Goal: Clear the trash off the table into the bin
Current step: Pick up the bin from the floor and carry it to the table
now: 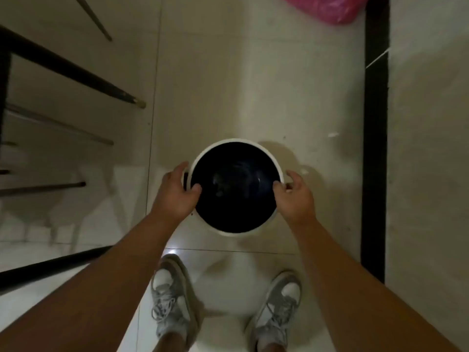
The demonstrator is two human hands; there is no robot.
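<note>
A round white bin (229, 233) with a dark, black-lined inside sits on the pale tiled floor (228, 85), straight below the camera and just beyond the person's feet. The left hand (175, 194) is clamped on the bin's left rim: its thumb hooks over the edge into the dark opening while the other fingers (181, 167) wrap down the outer wall. The right hand (294, 196) grips the right rim in the same way, thumb lying over the white edge and the curled fingers (295, 177) against the outside. The bin thus lies between the two hands, each touching an opposite side. Faint glints show on the dark lining; what, if anything, lies at the bottom cannot be told. Nearer, two grey-and-white laced sneakers, left (171, 301) and right (278, 308), stand on the floor either side of the bin's near edge. To the left, dark slanting furniture legs (76, 69) rise over the tiles. A black strip (375, 148) runs along the floor on the right, and a pink bag (327, 7) lies at the far edge.
</note>
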